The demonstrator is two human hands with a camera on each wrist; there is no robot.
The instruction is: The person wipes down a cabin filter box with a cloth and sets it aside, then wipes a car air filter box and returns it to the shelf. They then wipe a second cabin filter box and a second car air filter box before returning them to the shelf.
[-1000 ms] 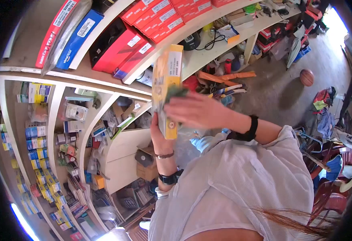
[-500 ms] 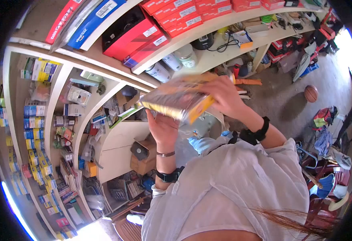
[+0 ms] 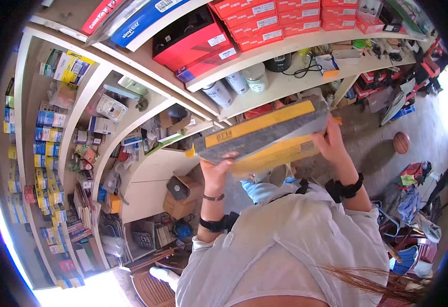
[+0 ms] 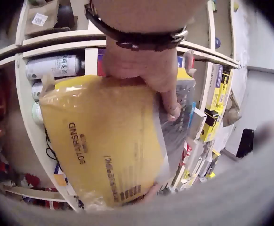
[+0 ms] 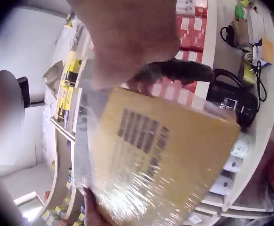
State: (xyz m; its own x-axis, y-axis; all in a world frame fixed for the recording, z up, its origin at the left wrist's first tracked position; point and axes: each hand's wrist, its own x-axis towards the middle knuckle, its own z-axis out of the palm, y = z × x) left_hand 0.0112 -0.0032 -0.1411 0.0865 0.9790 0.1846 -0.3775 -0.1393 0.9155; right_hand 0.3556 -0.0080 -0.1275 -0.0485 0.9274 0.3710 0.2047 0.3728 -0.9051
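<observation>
A yellow and grey box in clear plastic spans the space between both hands in the head view. The left hand grips its left end, thumb on the near face. At the right end, the right hand holds the edge. In the left wrist view, the left hand has a finger over the grey side, beside the yellow printed face. Something dark and soft lies by the right hand at the box's edge in the right wrist view; what it is, I cannot tell.
Red boxes and white canisters stand on shelves beyond the held box. Shelves at the left carry small blue and yellow boxes. A basketball is on the floor at the right, and a wooden stool stands lower left.
The box has turned from nearly upright to lying broadly crosswise. The right hand has moved from the box's side to its right end, while the left keeps hold. The head view has shifted.
</observation>
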